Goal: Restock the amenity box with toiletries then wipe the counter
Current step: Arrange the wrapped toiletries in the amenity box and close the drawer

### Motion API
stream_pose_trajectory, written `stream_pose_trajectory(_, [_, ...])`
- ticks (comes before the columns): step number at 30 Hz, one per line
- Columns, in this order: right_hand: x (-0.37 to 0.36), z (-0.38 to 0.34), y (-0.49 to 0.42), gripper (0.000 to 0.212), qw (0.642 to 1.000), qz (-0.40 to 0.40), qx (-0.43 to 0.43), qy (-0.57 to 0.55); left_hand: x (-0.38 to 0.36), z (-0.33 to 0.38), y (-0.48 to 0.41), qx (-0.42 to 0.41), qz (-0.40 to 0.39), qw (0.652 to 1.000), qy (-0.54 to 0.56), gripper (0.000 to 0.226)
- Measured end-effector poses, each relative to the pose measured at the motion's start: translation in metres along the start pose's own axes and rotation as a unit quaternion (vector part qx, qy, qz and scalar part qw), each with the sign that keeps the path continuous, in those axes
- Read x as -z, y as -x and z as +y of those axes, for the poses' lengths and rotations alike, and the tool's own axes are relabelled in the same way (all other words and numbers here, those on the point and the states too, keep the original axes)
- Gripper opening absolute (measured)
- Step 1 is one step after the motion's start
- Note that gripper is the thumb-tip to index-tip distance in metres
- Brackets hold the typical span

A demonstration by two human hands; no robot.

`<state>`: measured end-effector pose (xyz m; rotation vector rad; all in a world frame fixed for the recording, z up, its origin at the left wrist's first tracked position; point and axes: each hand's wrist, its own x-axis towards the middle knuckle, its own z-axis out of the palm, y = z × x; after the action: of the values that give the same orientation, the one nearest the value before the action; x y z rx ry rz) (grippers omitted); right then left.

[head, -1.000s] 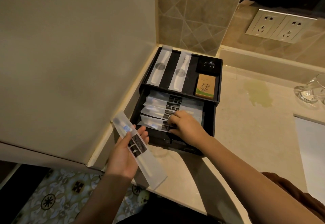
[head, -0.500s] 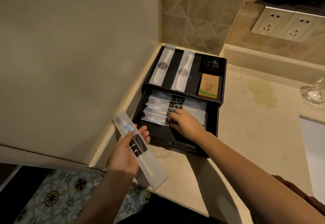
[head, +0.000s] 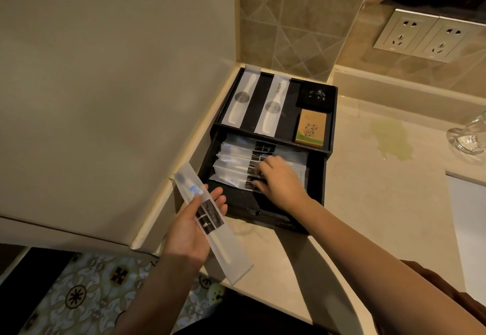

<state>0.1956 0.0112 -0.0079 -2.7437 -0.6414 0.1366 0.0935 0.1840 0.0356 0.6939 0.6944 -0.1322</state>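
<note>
A black amenity box [head: 332,119] stands in the counter's corner with its lower drawer [head: 317,177] pulled out. Several frosted toothbrush packets [head: 236,161] lie stacked in the drawer. My right hand [head: 280,182] rests on those packets with its fingers curled onto their dark labels. My left hand [head: 193,227] holds one more toothbrush packet [head: 210,221] at an angle just left of the drawer's front corner, thumb on top. On the box's top tray lie two white comb packets [head: 242,98], a black sachet [head: 315,95] and a small tan box [head: 310,128].
A yellowish spill [head: 391,140] marks the beige counter [head: 368,203] right of the box. A glass [head: 468,137] stands at the right edge, with a white sink rim [head: 470,219] below it. Wall sockets [head: 428,36] sit above. A beige wall [head: 105,85] borders the left.
My right hand has shifted slightly over the packets in the drawer, pushing them back. My left hand keeps holding its packet in about the same place.
</note>
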Motion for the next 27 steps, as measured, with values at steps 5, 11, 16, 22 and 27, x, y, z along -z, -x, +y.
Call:
stream_pose_trajectory(5, [0.004, 0.015, -0.001, 0.05, 0.989, 0.038, -0.134, 0.043, 0.001, -0.001, 0.0, 0.001, -0.003, 1.0, 0.006, 0.021])
stream_pose_trajectory(11, [-0.007, 0.018, 0.006, 0.057, 0.988, -0.011, -0.143, 0.063, 0.0, -0.002, -0.001, -0.001, -0.007, 1.0, 0.006, 0.021])
stream_pose_trajectory(16, [-0.007, 0.018, 0.008, 0.056, 0.987, -0.01, -0.148, 0.055, 0.001, -0.002, 0.0, 0.002, -0.012, 1.0, -0.001, 0.022])
stream_pose_trajectory(22, [0.023, -0.017, 0.023, 0.043, 0.992, 0.045, -0.092, -0.071, -0.004, -0.002, 0.001, 0.018, -0.056, 0.998, 0.029, 0.032])
stream_pose_trajectory(27, [0.059, -0.068, 0.048, 0.022, 0.944, -0.094, -0.076, -0.308, -0.026, -0.003, 0.001, 0.028, -0.114, 0.988, 0.1, 0.037])
